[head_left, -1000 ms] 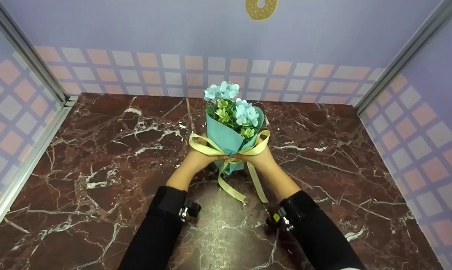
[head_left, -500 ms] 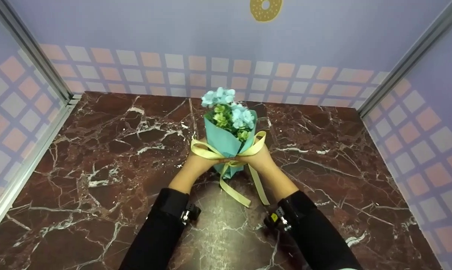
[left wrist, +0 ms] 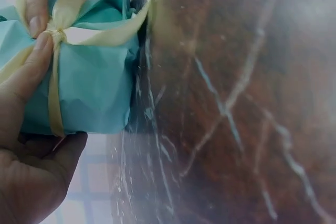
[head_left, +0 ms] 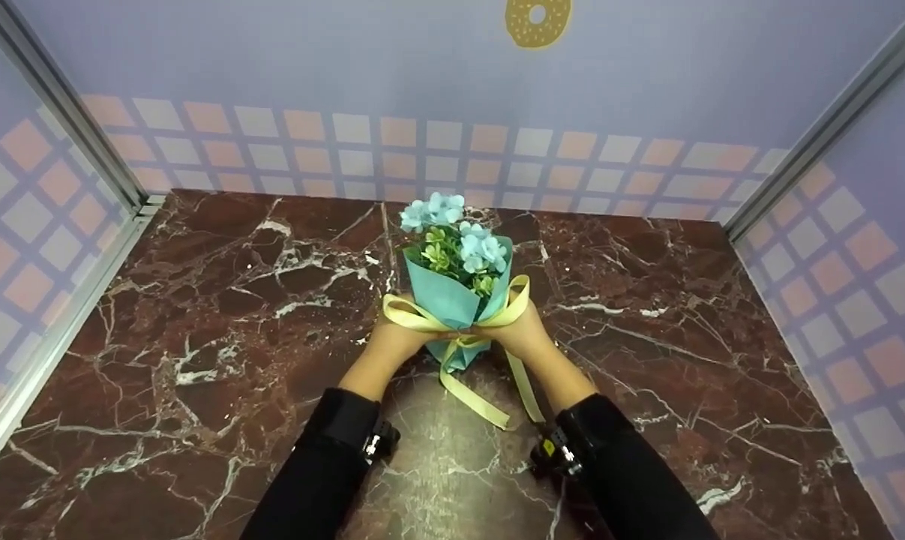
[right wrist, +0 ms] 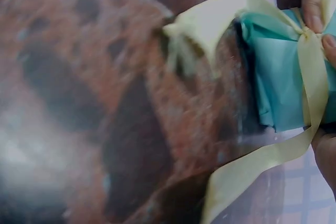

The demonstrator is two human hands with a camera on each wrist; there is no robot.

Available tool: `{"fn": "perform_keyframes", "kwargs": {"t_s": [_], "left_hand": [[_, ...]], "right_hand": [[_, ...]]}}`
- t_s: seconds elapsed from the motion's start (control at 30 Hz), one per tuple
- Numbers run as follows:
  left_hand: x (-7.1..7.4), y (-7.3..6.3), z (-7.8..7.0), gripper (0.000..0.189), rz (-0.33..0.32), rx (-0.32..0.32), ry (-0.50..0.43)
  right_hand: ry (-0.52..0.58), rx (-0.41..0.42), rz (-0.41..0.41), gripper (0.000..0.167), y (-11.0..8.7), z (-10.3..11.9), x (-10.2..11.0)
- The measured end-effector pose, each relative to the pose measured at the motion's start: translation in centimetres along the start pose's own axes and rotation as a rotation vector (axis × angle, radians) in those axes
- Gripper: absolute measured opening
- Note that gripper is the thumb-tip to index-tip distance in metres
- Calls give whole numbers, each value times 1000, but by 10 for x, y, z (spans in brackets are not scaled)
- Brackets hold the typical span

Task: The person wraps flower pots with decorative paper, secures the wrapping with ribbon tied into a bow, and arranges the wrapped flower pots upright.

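Observation:
Both hands hold a small bouquet of pale blue flowers (head_left: 482, 247) and green leaves in teal wrapping paper (head_left: 441, 292). It stands close over the marble tabletop, blooms up and away from me. A pale yellow ribbon (head_left: 415, 319) is tied round its narrow waist, with loops at either side and two tails hanging toward me. My left hand (head_left: 400, 337) grips the left side and my right hand (head_left: 519, 330) the right. In the left wrist view, the left thumb (left wrist: 37, 59) presses near the ribbon's knot (left wrist: 56, 35), and its fingers curl round behind the wrap.
The dark red marble tabletop (head_left: 257, 420) has white veins and small pale specks. Lilac panels with pink and white checks (head_left: 347, 135) enclose it at the back and both sides, with metal posts (head_left: 100, 127) at the corners.
Both hands have brought the bouquet slightly nearer to me and lower in the head view, the flowers shifting a little left. The grip is the same, and the head view has tilted slightly.

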State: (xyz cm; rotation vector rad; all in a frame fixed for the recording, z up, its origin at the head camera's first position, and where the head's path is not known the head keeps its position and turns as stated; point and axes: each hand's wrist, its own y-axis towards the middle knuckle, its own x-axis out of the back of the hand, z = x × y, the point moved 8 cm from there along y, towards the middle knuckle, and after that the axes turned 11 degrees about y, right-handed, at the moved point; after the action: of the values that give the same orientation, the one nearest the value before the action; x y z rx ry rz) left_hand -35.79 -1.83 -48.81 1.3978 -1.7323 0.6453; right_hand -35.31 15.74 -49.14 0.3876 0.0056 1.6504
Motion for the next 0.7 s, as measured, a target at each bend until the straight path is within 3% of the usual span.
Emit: {"fn": "perform_keyframes", "kwargs": {"t_s": [0.03, 0.17, 0.2, 0.27, 0.37, 0.47, 0.53, 0.7], "left_hand": [[-2, 1, 0, 59, 11, 5, -3], [-6, 8, -10, 69, 20, -114, 136], [-7, 8, -10, 66, 17, -104, 117], [-7, 7, -14, 61, 7, -147, 126], [-6, 3, -14, 54, -5, -148, 15], [-1, -1, -12, 54, -22, -139, -82], [4, -3, -9, 61, -38, -98, -144], [13, -2, -5, 59, -19, 19, -267]], "right_hand": [[-1, 5, -5, 56, -1, -2, 1], [19, -2, 5, 57, -3, -7, 1], [17, -7, 2, 58, -3, -8, 1], [13, -11, -4, 57, -5, -8, 2], [16, 1, 5, 59, -6, -6, 2], [49, 20, 52, 64, -3, -3, -3], [102, 9, 70, 65, -2, -1, -6], [165, -62, 12, 64, -5, 12, -4]]}}
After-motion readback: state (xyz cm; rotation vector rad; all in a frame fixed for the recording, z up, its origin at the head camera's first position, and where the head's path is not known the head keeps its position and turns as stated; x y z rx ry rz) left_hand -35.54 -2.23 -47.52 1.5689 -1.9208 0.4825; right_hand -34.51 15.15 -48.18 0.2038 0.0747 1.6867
